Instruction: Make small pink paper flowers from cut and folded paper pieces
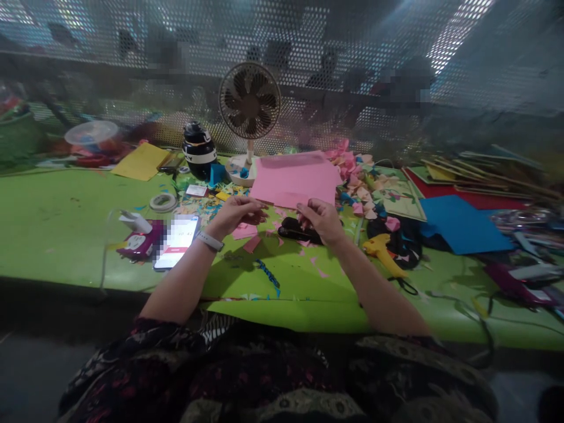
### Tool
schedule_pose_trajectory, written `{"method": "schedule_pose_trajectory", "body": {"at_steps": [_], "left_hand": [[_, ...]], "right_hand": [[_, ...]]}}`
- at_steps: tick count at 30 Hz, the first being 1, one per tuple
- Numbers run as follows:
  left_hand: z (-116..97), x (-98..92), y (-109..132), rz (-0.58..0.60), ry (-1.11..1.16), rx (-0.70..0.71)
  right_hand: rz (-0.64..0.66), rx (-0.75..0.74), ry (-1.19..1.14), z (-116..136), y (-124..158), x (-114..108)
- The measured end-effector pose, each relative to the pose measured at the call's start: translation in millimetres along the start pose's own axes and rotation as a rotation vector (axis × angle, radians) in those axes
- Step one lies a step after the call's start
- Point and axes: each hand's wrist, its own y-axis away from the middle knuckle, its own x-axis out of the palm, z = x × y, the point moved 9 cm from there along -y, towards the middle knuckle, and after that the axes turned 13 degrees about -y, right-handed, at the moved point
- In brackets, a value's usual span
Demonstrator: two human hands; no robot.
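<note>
The left hand [235,212] and the right hand [321,220] each pinch the near edge of the pink paper [295,179] between thumb and fingertips, one at each lower corner. The sheet stands in front of the person, above the tabletop; whether its far edge rests on anything cannot be told. The left wrist wears a white band [210,241].

Just below the pink paper, under the right hand, lies a black stapler-like tool [293,230] among pink scraps [244,231]. Right of the paper sit a heap of folded pink pieces [355,176], a yellow glue gun [383,249] and, farther out, a blue sheet [462,223]. Left of the paper lie a phone [178,241], a tape roll [163,202] and a yellow sheet [141,161]. Behind the paper a small fan [249,103] stands upright, with a black rounded container [199,150] beside it.

Everything rests on a green table [66,223]. A perforated screen [132,35] closes the far side of the table.
</note>
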Motion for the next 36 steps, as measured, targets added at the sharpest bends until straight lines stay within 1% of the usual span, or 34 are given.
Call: {"method": "schedule_pose_trajectory", "body": {"at_steps": [1, 3, 7, 10, 14, 17, 20, 24, 26, 27, 29, 32, 33, 34, 36], "left_hand": [[0.9, 1.6, 0.0, -0.003, 0.026, 0.000], [4.1, 10.7, 0.3, 0.026, 0.051, 0.000], [9.2, 31.0, 2.7, 0.101, -0.026, 0.023], [9.7, 36.6, 4.6, 0.118, -0.063, 0.031], [9.9, 41.7, 6.0, 0.174, -0.087, 0.017], [11.2, 39.1, 4.2, 0.169, -0.084, 0.007], [11.0, 28.3, 0.9, 0.107, -0.055, 0.000], [3.9, 12.7, -0.6, 0.039, 0.004, 0.016], [0.7, 8.6, 0.0, 0.024, 0.012, 0.022], [0.2, 8.8, 0.4, 0.030, 0.006, 0.022], [1.8, 14.5, 1.2, 0.085, -0.024, 0.015], [8.4, 27.4, 2.5, 0.209, -0.083, 0.000], [10.2, 28.9, 2.6, 0.227, -0.096, -0.003], [11.1, 28.0, 2.3, 0.222, -0.098, -0.002], [9.6, 21.0, 0.4, 0.161, -0.072, 0.015]], "right_hand": [[0.003, 0.008, -0.009, -1.2, 0.4, 1.5], [0.033, 0.041, -0.015, -5.7, 2.4, 8.5], [0.075, 0.131, -0.070, -19.2, 8.2, 21.2], [0.097, 0.207, -0.130, -32.0, 10.7, 25.5], [0.127, 0.227, -0.130, -37.4, 10.6, 28.5], [0.127, 0.253, -0.130, -36.3, 10.3, 28.7], [0.095, 0.265, -0.166, -32.5, 8.9, 23.4], [0.065, 0.229, -0.173, -25.9, 4.2, 11.8], [0.031, 0.197, -0.163, -22.8, 1.3, 4.1], [0.023, 0.179, -0.155, -21.1, 0.2, 1.6], [0.044, 0.148, -0.125, -18.0, -0.3, 1.8], [0.132, 0.147, -0.042, -16.5, 4.3, 11.5], [0.154, 0.157, -0.024, -16.9, 6.7, 14.7], [0.170, 0.169, -0.015, -17.3, 9.0, 17.5], [0.179, 0.183, -0.030, -17.6, 12.5, 20.9]]}}
